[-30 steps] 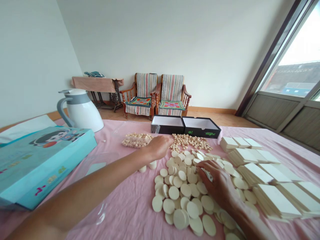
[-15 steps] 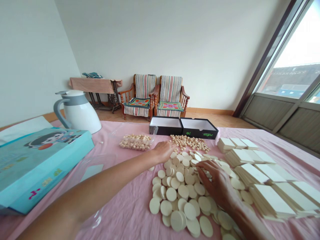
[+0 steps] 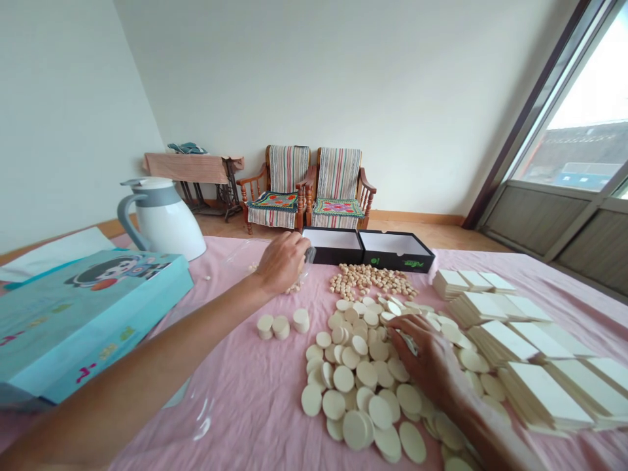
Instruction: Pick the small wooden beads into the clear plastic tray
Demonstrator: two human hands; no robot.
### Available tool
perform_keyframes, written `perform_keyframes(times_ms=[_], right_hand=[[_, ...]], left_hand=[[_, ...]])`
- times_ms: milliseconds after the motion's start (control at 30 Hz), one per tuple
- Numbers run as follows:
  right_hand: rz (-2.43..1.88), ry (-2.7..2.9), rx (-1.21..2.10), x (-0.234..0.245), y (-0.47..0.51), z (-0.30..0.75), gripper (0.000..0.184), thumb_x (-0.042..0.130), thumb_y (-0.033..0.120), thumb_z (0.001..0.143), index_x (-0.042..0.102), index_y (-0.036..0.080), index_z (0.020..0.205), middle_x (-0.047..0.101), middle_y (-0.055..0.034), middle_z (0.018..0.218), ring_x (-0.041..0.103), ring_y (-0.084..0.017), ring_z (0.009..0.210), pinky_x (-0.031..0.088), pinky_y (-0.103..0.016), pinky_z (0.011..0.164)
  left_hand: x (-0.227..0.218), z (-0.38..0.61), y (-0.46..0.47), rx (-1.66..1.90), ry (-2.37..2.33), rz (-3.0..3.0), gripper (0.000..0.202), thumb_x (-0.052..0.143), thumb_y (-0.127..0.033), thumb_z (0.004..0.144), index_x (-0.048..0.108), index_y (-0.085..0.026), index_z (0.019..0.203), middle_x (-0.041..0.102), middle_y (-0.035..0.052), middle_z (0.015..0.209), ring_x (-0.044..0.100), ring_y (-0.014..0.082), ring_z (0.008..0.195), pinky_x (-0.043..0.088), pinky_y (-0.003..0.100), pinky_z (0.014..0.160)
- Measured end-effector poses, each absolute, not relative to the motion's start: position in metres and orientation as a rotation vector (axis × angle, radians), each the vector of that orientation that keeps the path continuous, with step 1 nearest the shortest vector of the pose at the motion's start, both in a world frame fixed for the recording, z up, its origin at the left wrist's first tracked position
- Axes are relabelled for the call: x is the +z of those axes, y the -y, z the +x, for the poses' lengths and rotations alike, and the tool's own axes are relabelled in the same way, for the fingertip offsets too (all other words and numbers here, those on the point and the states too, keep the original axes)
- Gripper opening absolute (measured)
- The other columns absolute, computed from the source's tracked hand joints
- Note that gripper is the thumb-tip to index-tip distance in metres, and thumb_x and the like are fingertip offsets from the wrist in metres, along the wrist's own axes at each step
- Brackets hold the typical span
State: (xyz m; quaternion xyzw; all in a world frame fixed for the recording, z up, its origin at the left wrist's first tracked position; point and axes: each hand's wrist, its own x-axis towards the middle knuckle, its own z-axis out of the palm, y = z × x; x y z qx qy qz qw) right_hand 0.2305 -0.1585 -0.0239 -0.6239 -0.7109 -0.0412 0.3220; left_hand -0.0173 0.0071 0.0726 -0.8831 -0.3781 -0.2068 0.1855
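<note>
My left hand (image 3: 283, 263) is over a clear plastic tray (image 3: 310, 256) of small wooden beads (image 3: 296, 288), mostly hiding it. Its fingers are curled together, and what they hold, if anything, is hidden. My right hand (image 3: 426, 356) rests on a loose pile of round pale wooden discs (image 3: 367, 374). Its fingers are bent around a few discs (image 3: 408, 341), partly covered by the hand. Three short stacks of discs (image 3: 280, 326) stand on the pink cloth, left of the pile. More beads (image 3: 373, 280) lie loose behind the discs.
Two open black boxes (image 3: 396, 259) stand at the back. On the right are rows of stacked pale rectangular cards (image 3: 549, 386). A turquoise box (image 3: 122, 327) and a white-grey jug (image 3: 171, 226) occupy the left. A clear plastic lid (image 3: 203, 418) lies near the front.
My left hand has moved left from the loose beads to over the plastic tray, uncovering the three disc stacks. My right hand stays on the pile, with discs now showing under its fingers.
</note>
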Motion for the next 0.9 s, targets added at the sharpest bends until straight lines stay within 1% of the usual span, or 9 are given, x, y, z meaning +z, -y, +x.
perform_keyframes(times_ms=[67,167,267,400,500,600,667,767,900], right_hand=[[-1.636,1.878,-0.098,-0.025,0.158,0.231,0.021,0.045,0.026,0.090,0.065,0.021,0.092,0.065,-0.0064,0.095,0.059,-0.020,0.089,0.048,-0.033,0.078],[-1.634,1.887,-0.079,-0.025,0.159,0.231,0.021,0.044,0.026,0.090,0.065,0.021,0.092,0.065,-0.0065,0.095,0.058,-0.020,0.089,0.048,-0.033,0.077],[-1.632,1.872,-0.066,-0.023,0.159,0.233,0.022,0.044,0.028,0.091,0.064,0.020,0.092,0.065,-0.0070,0.095,0.058,-0.020,0.089,0.047,-0.033,0.078],[-1.638,1.853,-0.059,-0.021,0.159,0.236,0.023,0.044,0.029,0.091,0.064,0.020,0.091,0.065,-0.0069,0.094,0.057,-0.020,0.090,0.046,-0.033,0.078],[-1.639,1.849,-0.061,-0.021,0.159,0.238,0.023,0.043,0.030,0.091,0.065,0.020,0.091,0.065,-0.0062,0.092,0.057,-0.020,0.088,0.046,-0.033,0.077],[-1.645,1.838,-0.061,-0.022,0.158,0.239,0.023,0.044,0.030,0.091,0.064,0.020,0.090,0.065,-0.0059,0.091,0.057,-0.020,0.087,0.046,-0.033,0.076],[-1.647,1.838,-0.063,-0.022,0.158,0.239,0.022,0.044,0.030,0.091,0.064,0.020,0.088,0.065,-0.0060,0.091,0.057,-0.020,0.087,0.046,-0.032,0.076],[-1.639,1.841,-0.065,-0.023,0.159,0.238,0.022,0.044,0.029,0.091,0.064,0.021,0.088,0.066,-0.0060,0.092,0.058,-0.020,0.088,0.046,-0.032,0.076],[-1.636,1.840,-0.092,-0.024,0.159,0.237,0.022,0.045,0.029,0.091,0.064,0.020,0.091,0.066,-0.0061,0.094,0.058,-0.020,0.089,0.046,-0.032,0.078]], left_hand=[[0.063,-0.006,-0.002,-0.571,0.990,-2.629,0.018,0.043,-0.014,0.086,0.057,-0.017,0.096,0.062,0.0072,0.095,0.058,0.0200,0.092,0.045,0.031,0.081],[0.045,0.018,0.004,-0.379,0.905,-2.824,0.017,0.043,-0.011,0.085,0.057,-0.017,0.092,0.064,0.0070,0.091,0.061,0.0194,0.086,0.047,0.029,0.075],[0.028,0.042,0.003,-0.151,0.919,-2.928,0.018,0.047,-0.006,0.080,0.058,-0.015,0.089,0.066,0.0099,0.093,0.062,0.0217,0.089,0.048,0.030,0.075],[0.014,0.062,-0.007,-0.026,1.068,-2.919,0.023,0.055,-0.005,0.076,0.058,-0.011,0.097,0.066,0.0151,0.096,0.063,0.0247,0.090,0.049,0.032,0.076],[0.009,0.068,-0.013,-0.048,1.107,-2.895,0.024,0.056,-0.007,0.076,0.058,-0.009,0.100,0.066,0.0163,0.097,0.064,0.0258,0.091,0.049,0.033,0.076],[0.006,0.066,-0.012,-0.066,1.124,-2.876,0.018,0.050,-0.008,0.080,0.059,-0.011,0.096,0.066,0.0160,0.095,0.064,0.0264,0.091,0.049,0.034,0.075],[0.009,0.061,-0.007,-0.087,1.115,-2.869,0.019,0.047,-0.007,0.081,0.058,-0.012,0.096,0.065,0.0149,0.096,0.063,0.0262,0.091,0.049,0.034,0.074],[0.022,0.047,0.004,-0.200,1.033,-2.837,0.022,0.046,-0.005,0.079,0.054,-0.015,0.098,0.062,0.0113,0.097,0.061,0.0239,0.090,0.048,0.033,0.074],[0.053,0.021,0.010,-0.462,0.939,-2.625,0.017,0.044,-0.007,0.082,0.052,-0.016,0.093,0.060,0.0078,0.090,0.058,0.0216,0.086,0.045,0.031,0.071]])
